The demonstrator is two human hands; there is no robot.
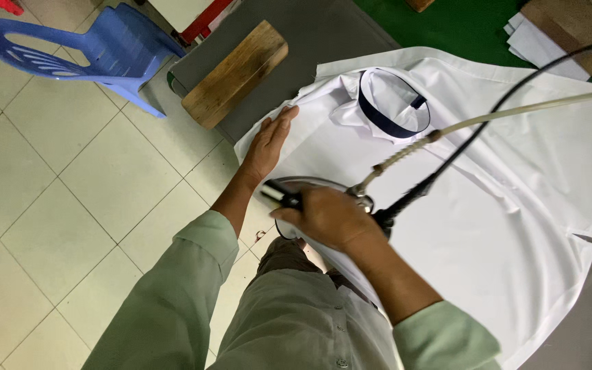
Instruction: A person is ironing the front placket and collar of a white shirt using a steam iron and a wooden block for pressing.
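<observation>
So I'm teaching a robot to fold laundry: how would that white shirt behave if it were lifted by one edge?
The white shirt would probably sag, floppy: it drapes over the table edge and creases under the left hand. It looks thin, so likely light. The right hand grips the iron.

one white shirt (488, 205), one iron (323, 188), one blue chair (83, 48), two wooden blocks (236, 74)

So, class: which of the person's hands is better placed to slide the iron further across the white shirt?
Probably the right hand: it grips the iron by its handle. The left hand lies flat on the white shirt, holding it down.
</observation>
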